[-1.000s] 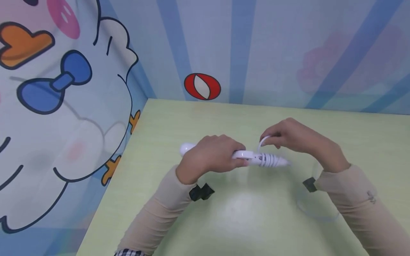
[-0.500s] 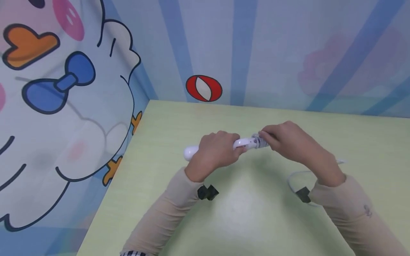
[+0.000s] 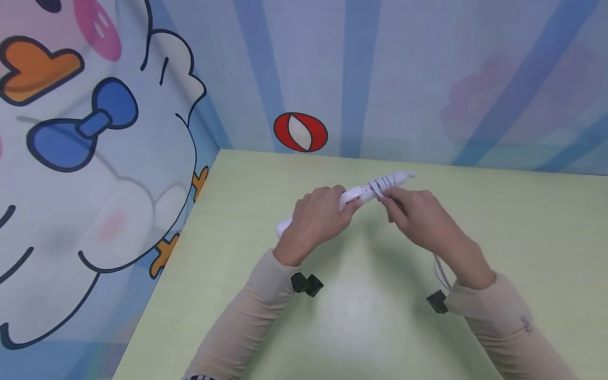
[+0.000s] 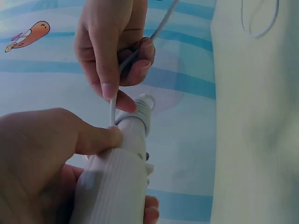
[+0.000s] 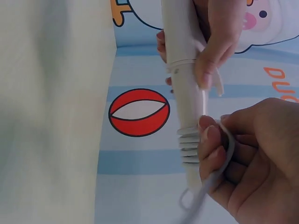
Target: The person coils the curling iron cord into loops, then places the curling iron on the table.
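1. The left hand (image 3: 319, 217) wraps its fingers and thumb round the white wand (image 3: 352, 197), gripping it near the middle; the thumb lies along the side facing the right hand (image 3: 421, 220).
2. The wand is held up off the bench (image 3: 361, 327), aslant in the head view: its rounded end (image 3: 283, 227) shows behind the left hand, and its narrow tip points up and to the right.
3. Several turns of white cord (image 5: 189, 145) circle the narrower part of the wand, lying close together (a small loop (image 5: 185, 199) also shows at the tip in both wrist views).
4. The right hand pinches the cord between thumb and fingers, just beside the coils, with the other fingers curled in. From there the cord runs back past the hand, and a slack stretch hangs near the right cuff (image 3: 467, 302).
5. The two hands are close together, the left thumb near the right fingertips.
6. Dark blocks (image 3: 306, 284) show at the left cuff, another at the right.
7. Behind the pale green bench stands a blue striped wall (image 3: 399, 79) with a red-and-white ball (image 3: 301, 132) printed on it; a big white cartoon figure (image 3: 119, 174) covers the wall at left.
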Tool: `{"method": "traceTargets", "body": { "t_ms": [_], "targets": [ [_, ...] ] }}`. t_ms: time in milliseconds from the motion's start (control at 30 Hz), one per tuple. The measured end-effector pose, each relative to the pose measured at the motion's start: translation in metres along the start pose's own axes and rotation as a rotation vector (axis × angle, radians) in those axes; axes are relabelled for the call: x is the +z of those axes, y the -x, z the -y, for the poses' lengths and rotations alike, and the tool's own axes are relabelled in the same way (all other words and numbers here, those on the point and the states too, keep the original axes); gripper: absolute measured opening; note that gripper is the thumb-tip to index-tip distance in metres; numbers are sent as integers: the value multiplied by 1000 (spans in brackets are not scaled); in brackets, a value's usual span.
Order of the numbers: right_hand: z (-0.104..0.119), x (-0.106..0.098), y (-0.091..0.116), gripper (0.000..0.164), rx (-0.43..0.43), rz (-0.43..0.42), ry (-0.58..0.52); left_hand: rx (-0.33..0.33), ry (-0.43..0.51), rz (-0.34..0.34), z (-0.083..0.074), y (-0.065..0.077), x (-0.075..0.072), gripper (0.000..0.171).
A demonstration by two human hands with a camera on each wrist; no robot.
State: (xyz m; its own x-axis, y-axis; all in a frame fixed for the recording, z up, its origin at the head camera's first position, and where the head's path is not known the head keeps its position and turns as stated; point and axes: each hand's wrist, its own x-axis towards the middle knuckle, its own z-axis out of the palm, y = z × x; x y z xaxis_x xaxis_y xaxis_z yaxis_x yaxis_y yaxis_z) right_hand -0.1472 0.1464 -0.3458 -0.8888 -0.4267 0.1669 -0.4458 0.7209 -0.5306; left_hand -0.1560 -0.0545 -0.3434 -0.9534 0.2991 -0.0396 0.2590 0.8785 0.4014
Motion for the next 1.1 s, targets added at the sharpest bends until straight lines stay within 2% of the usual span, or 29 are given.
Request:
{"method": "traceTargets", "body": {
  "t_ms": [167,267,500,633,800,967,1100],
  "targets": [
    [-8,10,1,22,-12,-16,-132,8,163,39,8,-2,-3,33],
    [-13,14,2,23,-24,-14,-205,-9,251,72,9,-1,-7,33],
    [-31,16,5,24,-41,67,-484,21,371,148,9,-1,-17,34],
    [-44,15,5,23,-75,122,-591,50,415,202,10,0,-22,35],
    [-59,13,5,22,-107,176,-701,123,465,230,14,0,-24,32],
    [-69,12,6,13,-80,253,-847,237,498,282,18,0,-27,26],
    [-74,7,9,21,-147,290,-883,334,448,337,18,1,-32,25]
  ]
}}
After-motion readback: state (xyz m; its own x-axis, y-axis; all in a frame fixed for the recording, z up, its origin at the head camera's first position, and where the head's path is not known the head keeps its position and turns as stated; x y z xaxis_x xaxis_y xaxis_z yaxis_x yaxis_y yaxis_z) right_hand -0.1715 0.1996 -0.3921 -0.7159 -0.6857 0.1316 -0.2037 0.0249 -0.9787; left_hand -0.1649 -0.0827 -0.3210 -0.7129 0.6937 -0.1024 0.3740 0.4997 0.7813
